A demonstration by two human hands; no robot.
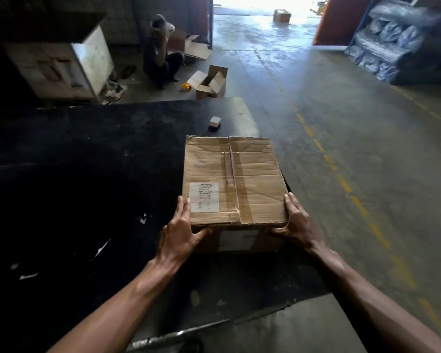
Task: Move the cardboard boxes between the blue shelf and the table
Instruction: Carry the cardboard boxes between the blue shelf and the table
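Note:
A taped brown cardboard box [236, 179] with a white label lies on the right part of the black table [87, 174]. My left hand [180, 230] holds its near left corner, fingers up the left side and thumb on the front face. On the near right corner sits my right hand [297, 222], fingers along the right side and thumb under the front edge. Whether the box rests on the table or is lifted just off it, I cannot tell. A blue shelf frame [359, 24] stands far right, stacked with wrapped bundles.
A small white cube [215, 122] sits on the table beyond the box. A person [161, 52] crouches on the floor at the back among open cardboard boxes [210, 82]. A metal cabinet [61, 64] stands back left. Concrete floor with a dashed yellow line [344, 184] runs along the right.

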